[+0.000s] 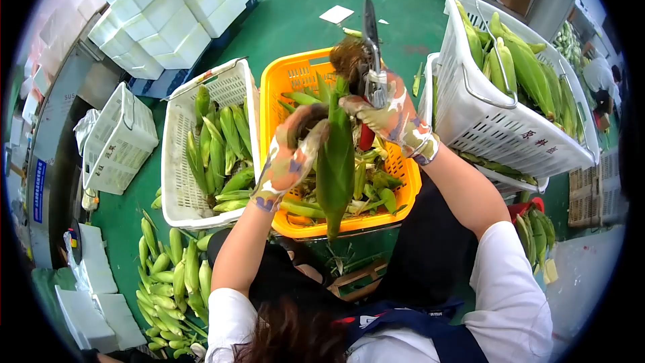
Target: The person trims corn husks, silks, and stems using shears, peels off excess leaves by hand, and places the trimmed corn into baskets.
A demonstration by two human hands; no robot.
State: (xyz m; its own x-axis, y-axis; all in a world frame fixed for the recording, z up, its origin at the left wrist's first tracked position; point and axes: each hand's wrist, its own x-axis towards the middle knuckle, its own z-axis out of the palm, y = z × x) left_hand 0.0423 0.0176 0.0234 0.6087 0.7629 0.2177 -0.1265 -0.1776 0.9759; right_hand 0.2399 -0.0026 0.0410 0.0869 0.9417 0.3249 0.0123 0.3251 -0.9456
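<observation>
We see the gloved left hand [293, 156] with its fingers curled around an unhusked ear of corn [335, 171], which hangs nearly upright over the yellow basket [316, 230], its narrow end down. The gloved right hand [388, 117] is closed around red-handled shears [371, 33], blades pointing up, beside the ear's upper end; we cannot tell whether its fingers also touch the ear. A brown fibrous tuft [349, 58] shows next to the blades. More corn lies in the basket, in the white crate [173, 161] to our left, and in a heap [176, 279] on the green floor [295, 7].
</observation>
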